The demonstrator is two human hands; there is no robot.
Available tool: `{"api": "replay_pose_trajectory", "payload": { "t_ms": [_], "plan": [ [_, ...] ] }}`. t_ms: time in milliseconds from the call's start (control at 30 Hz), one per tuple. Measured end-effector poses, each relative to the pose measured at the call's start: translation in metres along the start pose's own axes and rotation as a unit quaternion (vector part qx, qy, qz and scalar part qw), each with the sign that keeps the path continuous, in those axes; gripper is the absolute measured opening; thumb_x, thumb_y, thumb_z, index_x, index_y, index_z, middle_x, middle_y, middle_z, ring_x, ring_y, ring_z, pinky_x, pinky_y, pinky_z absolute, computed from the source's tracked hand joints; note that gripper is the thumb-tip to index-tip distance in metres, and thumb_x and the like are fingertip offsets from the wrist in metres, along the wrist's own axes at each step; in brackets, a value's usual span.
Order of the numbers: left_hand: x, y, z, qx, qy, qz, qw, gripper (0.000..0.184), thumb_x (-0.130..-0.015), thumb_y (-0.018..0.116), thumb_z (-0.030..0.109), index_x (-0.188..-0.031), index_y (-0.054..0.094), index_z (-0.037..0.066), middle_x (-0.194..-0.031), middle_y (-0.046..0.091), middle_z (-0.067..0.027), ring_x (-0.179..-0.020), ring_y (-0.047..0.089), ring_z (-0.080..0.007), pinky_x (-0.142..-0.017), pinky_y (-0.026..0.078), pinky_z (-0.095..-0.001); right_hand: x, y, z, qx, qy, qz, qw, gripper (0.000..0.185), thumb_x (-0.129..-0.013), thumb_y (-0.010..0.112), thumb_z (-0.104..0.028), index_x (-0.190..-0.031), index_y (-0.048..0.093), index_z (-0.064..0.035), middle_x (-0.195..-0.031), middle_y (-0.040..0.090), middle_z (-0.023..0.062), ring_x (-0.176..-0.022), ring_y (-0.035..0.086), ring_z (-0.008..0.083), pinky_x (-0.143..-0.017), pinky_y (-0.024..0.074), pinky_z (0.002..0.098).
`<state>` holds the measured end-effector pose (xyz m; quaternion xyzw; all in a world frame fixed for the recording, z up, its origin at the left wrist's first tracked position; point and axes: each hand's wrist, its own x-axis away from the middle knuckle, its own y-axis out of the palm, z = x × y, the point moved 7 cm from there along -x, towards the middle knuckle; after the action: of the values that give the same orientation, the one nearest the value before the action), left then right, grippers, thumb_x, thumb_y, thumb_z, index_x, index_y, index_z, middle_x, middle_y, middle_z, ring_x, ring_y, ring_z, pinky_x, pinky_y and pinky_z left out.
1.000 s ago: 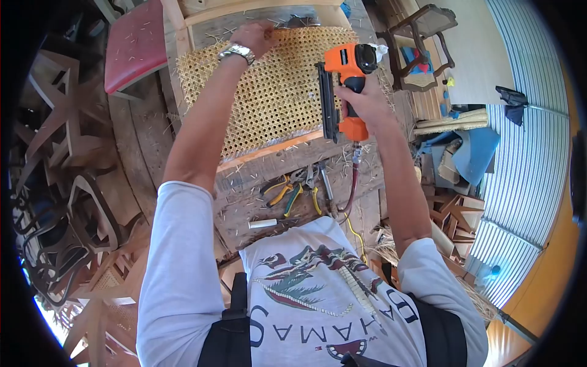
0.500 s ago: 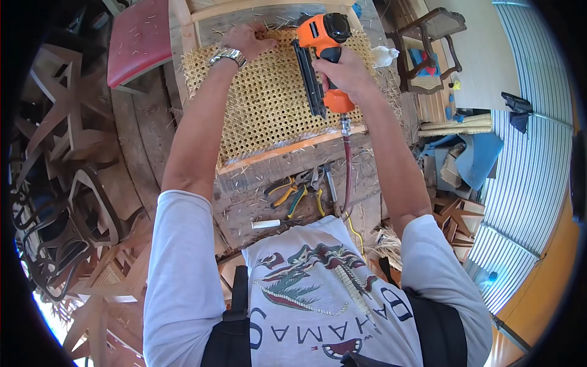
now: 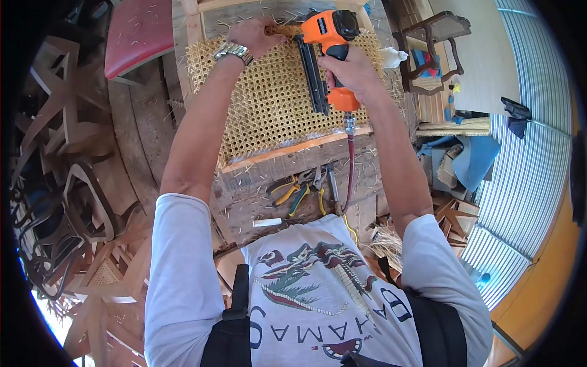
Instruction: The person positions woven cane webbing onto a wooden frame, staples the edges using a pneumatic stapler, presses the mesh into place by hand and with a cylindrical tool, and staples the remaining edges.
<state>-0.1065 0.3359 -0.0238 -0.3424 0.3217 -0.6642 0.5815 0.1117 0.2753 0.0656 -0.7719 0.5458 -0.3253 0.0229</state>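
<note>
A sheet of woven cane webbing (image 3: 269, 104) lies over a light wooden frame on the bench, its loose strands fraying past the edges. At its far edge rests my left hand (image 3: 254, 37), thumb and fingers apart, pressing down on the cane; a metal watch (image 3: 233, 52) circles that wrist. My right hand (image 3: 351, 70) is wrapped around the handle of an orange and black nail gun (image 3: 330, 27). The gun's nose is at the far edge of the webbing, right of my left hand; its exact contact point is hidden. A dark red air hose (image 3: 350, 174) runs from the handle toward me.
Pliers (image 3: 287, 192), a hammer (image 3: 332, 183) and a white-handled tool (image 3: 267, 222) lie on the near part of the bench (image 3: 244, 196). A red-seated chair (image 3: 139, 37) stands left, a white bottle (image 3: 392, 57) right. Wooden chair parts (image 3: 92, 196) crowd the left side.
The view has shifted slightly, so the bench things appear a little to the right. Both hands stay near the far edge, the right still holding the nail gun.
</note>
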Motion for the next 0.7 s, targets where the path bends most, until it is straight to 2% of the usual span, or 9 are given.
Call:
{"api": "replay_pose_trajectory", "payload": {
  "t_ms": [167, 433, 533, 700],
  "plan": [
    [0.003, -0.006, 0.008, -0.031, -0.016, 0.001, 0.999, 0.059, -0.085, 0.072, 0.059, -0.127, 0.070, 0.018, -0.110, 0.078, -0.0090, -0.104, 0.074, -0.0287, -0.091, 0.058, -0.0427, 0.001, 0.001, -0.005, 0.016, -0.005, 0.006, 1.000, 0.012, -0.090, 0.069, -0.015, -0.087, 0.062, -0.0054, -0.064, 0.060, 0.0025, -0.052, 0.058, 0.0129, -0.054, 0.0492, 0.0306],
    [0.004, 0.003, 0.011, -0.064, 0.015, 0.066, 0.996, 0.045, -0.090, 0.069, 0.050, -0.120, 0.070, 0.017, -0.104, 0.078, -0.0086, -0.101, 0.073, -0.0306, -0.094, 0.054, -0.0471, 0.001, 0.018, -0.007, 0.020, 0.009, 0.038, 0.999, 0.009, -0.088, 0.066, -0.011, -0.086, 0.060, -0.0053, -0.063, 0.059, 0.0017, -0.052, 0.059, 0.0130, -0.052, 0.0492, 0.0308],
    [0.004, 0.003, 0.011, -0.058, 0.012, 0.057, 0.997, 0.042, -0.090, 0.069, 0.048, -0.119, 0.070, 0.017, -0.104, 0.077, -0.0097, -0.101, 0.073, -0.0310, -0.096, 0.052, -0.0475, 0.001, 0.022, -0.004, 0.019, 0.026, 0.054, 0.998, 0.014, -0.085, 0.065, -0.011, -0.094, 0.064, -0.0002, -0.069, 0.064, 0.0061, -0.055, 0.063, 0.0156, -0.053, 0.0517, 0.0332],
    [0.004, 0.007, 0.012, -0.046, 0.003, 0.047, 0.998, 0.040, -0.092, 0.068, 0.049, -0.117, 0.070, 0.018, -0.105, 0.077, -0.0109, -0.103, 0.072, -0.0310, -0.100, 0.050, -0.0490, -0.007, 0.031, 0.002, 0.143, 0.023, 0.097, 0.985, 0.022, -0.082, 0.067, -0.013, -0.097, 0.066, 0.0024, -0.074, 0.069, 0.0121, -0.059, 0.067, 0.0184, -0.056, 0.0535, 0.0323]
  ]
}}
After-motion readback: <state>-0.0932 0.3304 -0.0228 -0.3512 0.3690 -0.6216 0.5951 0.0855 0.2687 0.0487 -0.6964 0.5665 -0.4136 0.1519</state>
